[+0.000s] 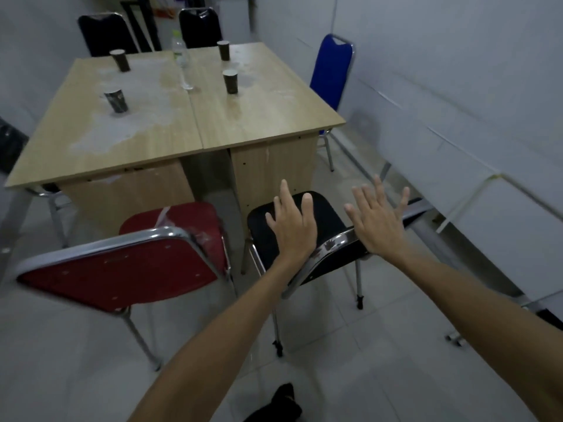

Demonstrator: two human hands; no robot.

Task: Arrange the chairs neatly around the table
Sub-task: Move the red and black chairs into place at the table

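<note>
Two wooden desks pushed together form the table. At its near side stand a red chair on the left and a black chair on the right, both with chrome frames and their backs toward me. The black chair stands turned at an angle to the table. My left hand hovers open above the black chair's backrest, fingers spread. My right hand is open too, just past the backrest's right end. A blue chair is tucked at the table's right side. Two black chairs stand at the far side.
Several dark paper cups and a clear bottle stand on the table. A white wall runs close along the right, with white panels leaning low against it. Pale floor tiles lie between me and the chairs. A dark foot shows at the bottom edge.
</note>
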